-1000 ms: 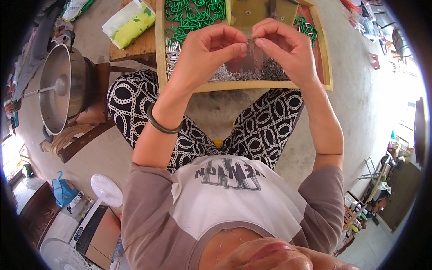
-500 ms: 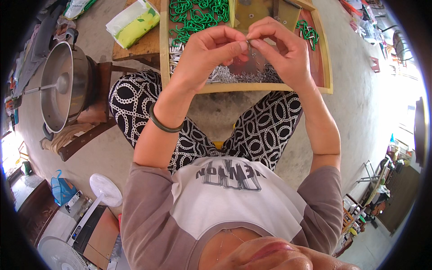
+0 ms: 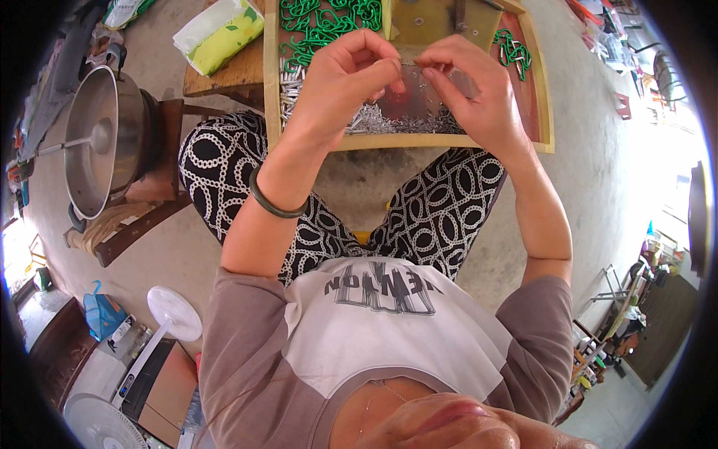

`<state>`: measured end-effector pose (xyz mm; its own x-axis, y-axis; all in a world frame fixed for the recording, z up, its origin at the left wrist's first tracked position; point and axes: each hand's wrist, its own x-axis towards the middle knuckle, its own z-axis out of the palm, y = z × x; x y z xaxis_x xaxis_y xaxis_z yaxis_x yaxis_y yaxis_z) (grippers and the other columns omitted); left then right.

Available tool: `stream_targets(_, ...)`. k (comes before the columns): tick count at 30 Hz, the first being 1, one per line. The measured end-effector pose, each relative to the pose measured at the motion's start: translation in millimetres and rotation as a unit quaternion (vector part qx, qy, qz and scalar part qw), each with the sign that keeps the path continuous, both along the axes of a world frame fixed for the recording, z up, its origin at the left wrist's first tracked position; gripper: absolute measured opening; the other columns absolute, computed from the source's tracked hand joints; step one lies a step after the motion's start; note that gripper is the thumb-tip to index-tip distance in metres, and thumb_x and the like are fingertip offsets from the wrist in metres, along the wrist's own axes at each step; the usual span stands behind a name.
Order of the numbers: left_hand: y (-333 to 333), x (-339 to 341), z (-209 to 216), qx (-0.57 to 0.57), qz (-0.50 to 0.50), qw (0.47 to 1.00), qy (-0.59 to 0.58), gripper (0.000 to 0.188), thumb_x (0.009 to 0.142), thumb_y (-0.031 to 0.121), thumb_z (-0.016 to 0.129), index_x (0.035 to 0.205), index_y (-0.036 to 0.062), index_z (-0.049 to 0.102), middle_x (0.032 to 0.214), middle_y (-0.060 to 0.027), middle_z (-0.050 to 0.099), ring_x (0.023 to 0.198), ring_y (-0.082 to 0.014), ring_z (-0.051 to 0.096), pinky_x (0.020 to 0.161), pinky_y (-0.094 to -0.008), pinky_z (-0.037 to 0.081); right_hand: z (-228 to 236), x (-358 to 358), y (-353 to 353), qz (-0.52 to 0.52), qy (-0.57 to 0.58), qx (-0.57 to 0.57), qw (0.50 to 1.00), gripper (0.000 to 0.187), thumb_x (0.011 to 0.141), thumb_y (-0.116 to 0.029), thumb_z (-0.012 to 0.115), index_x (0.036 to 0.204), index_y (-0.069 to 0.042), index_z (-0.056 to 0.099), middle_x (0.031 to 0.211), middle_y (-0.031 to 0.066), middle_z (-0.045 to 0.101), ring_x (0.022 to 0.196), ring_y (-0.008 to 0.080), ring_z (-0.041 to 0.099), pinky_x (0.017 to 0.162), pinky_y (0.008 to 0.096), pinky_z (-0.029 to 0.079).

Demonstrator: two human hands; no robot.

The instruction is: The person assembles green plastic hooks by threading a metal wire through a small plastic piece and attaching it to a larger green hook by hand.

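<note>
My left hand (image 3: 348, 86) is above a shallow wooden-framed tray (image 3: 407, 142), thumb and forefinger pinched together. Whatever is between those fingertips is too small to make out. Facing it, my right hand (image 3: 479, 93) has its thumb and forefinger curved with a small gap between the tips, and nothing plainly shows there. Green bent-wire hooks (image 3: 333, 26) lie heaped in the tray's far left. Slim silver metal pins (image 3: 292, 90) lie below them, partly hidden by my left hand. Small grey metal pieces (image 3: 407, 125) are spread along the near side.
At the tray's right are a few green hooks with silver ends (image 3: 512, 52). A yellowish board (image 3: 422, 26) stands at its far middle. To the left are a tissue pack (image 3: 219, 34) on a wooden stool and a large metal pan (image 3: 93, 142). A white fan (image 3: 173, 314) stands lower left.
My hands have drawn apart; the fingertips met over the tray before, around a tiny piece. My right thumb and forefinger have parted slightly.
</note>
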<state>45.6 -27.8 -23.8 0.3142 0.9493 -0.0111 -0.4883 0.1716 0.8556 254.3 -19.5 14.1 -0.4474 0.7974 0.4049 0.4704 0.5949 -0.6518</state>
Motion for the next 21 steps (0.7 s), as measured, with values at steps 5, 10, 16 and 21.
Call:
stream_targets(5,1,-4,5,0.009,0.029,0.994,0.106,0.004,0.097,0.014,0.068,0.097,0.0095,0.066,0.086,0.0024,0.067,0.082,-0.0069,0.064,0.074,-0.0226,0.046,-26,24,0,-0.037,-0.239,0.124,0.962,0.009,0.083,-0.007,0.073,0.091,-0.005,0.069,0.086,0.0077,0.062,0.084,0.0294,0.065,0.072,0.0402,0.052)
stream_targets(10,2,-6,2,0.027,0.032,0.993,0.108,0.005,0.097,0.014,0.068,0.097,0.0091,0.066,0.086,0.0019,0.066,0.082,-0.0069,0.063,0.074,-0.023,0.046,-34,21,0,-0.026,-0.286,0.174,0.942,0.009,0.077,-0.009,0.073,0.084,-0.006,0.067,0.086,0.0062,0.059,0.084,0.0284,0.063,0.073,0.0397,0.053)
stream_targets(16,2,-7,2,0.037,0.037,0.993,0.109,0.005,0.096,0.014,0.068,0.097,0.0088,0.066,0.085,0.0014,0.067,0.082,-0.007,0.063,0.074,-0.0236,0.046,-28,21,5,0.013,-0.376,0.232,0.897,0.007,0.072,-0.01,0.068,0.078,-0.007,0.065,0.086,0.0054,0.059,0.086,0.0249,0.063,0.077,0.0379,0.052)
stream_targets(21,1,-7,5,0.038,0.04,0.991,0.126,0.005,0.096,0.014,0.068,0.097,0.0096,0.066,0.085,0.0018,0.067,0.082,-0.0069,0.063,0.075,-0.0241,0.046,-19,21,9,0.016,-0.386,0.247,0.889,0.006,0.072,-0.01,0.068,0.077,-0.008,0.065,0.085,0.0053,0.058,0.087,0.0226,0.062,0.078,0.0353,0.05)
